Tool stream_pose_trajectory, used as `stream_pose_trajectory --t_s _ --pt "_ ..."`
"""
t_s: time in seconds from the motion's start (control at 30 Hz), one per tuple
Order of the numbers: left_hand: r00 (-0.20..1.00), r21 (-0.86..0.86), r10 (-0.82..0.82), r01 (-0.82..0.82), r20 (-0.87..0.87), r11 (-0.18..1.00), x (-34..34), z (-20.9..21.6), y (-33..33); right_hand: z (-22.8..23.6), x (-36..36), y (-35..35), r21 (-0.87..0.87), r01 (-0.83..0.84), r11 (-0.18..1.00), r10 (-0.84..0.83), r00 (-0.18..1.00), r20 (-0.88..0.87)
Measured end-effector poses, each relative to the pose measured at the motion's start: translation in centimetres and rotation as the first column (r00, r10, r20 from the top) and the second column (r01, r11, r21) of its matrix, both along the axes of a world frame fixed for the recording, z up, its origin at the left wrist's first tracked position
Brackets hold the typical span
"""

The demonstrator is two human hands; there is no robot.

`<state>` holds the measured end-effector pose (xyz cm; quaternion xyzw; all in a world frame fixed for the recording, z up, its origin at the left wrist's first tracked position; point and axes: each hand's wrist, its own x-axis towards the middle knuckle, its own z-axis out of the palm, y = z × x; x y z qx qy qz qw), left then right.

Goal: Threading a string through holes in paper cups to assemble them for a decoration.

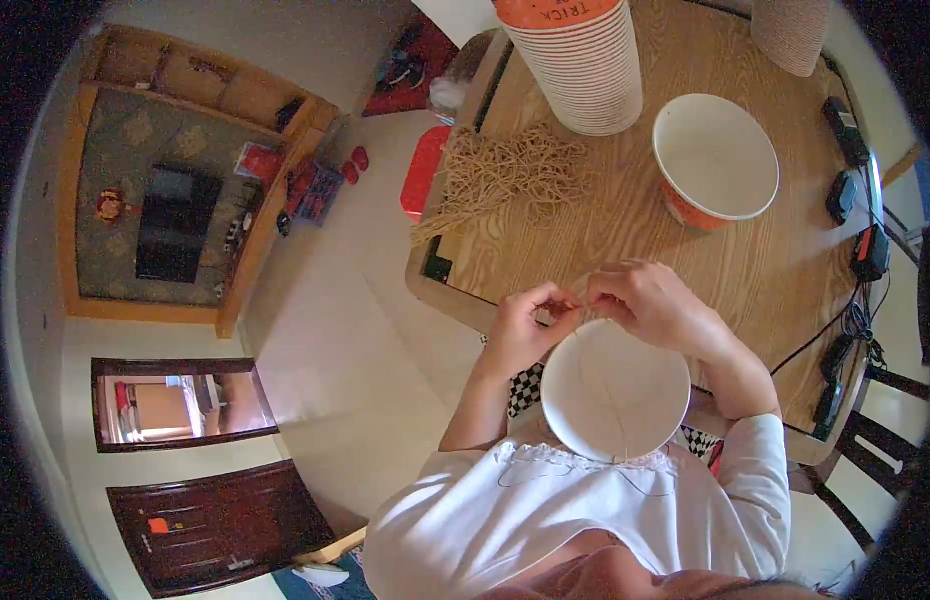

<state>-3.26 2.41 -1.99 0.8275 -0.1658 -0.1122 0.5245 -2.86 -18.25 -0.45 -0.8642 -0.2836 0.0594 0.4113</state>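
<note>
A white round paper bucket (613,385) rests against my lap at the table's near edge. A thin cord (613,400) runs across its pale round face and down toward my shirt. At the bucket's far rim my left hand (530,325) and my right hand (645,302) meet, fingertips pinched close together. Both appear to grip the cord's end, though the fingers hide most of it. Beyond them lies a loose heap of tan cords (520,175). To the right of that heap stands an open white bucket with an orange outside (715,160).
A tall stack of nested paper buckets (585,70) stands at the table's far side, with another stack (790,30) at the far right. Black adapters and cables (870,255) line the right edge. A red stool (423,172) stands left of the wooden table (785,270).
</note>
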Motion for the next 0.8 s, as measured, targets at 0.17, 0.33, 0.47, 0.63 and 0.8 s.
stream_pose_trajectory --t_s 0.17,0.33,0.47,0.63,0.8 --pt "0.997 -0.019 0.003 -0.004 -0.083 1.0 0.1 -0.3 0.5 0.4 -0.1 0.0 -0.022 0.028 0.999 -0.029 0.997 -0.073" --pt "0.989 -0.092 0.02 -0.034 -0.143 0.995 0.0 -0.9 0.4 0.2 0.0 0.1 0.038 0.045 0.998 -0.042 0.997 -0.058" --pt "0.996 -0.107 0.024 -0.033 -0.09 0.994 0.0 -0.3 0.0 0.0 0.1 0.0 0.074 0.024 0.997 -0.024 1.0 -0.002" --pt "0.991 -0.077 0.053 -0.062 -0.121 0.995 0.0 -0.4 0.2 0.7 0.1 0.0 0.069 0.063 0.996 -0.058 0.996 -0.062" --pt "0.993 -0.121 0.015 -0.029 -0.114 0.992 0.0 -0.7 -0.4 -0.1 0.1 0.2 0.095 0.084 0.992 -0.079 0.995 -0.057"
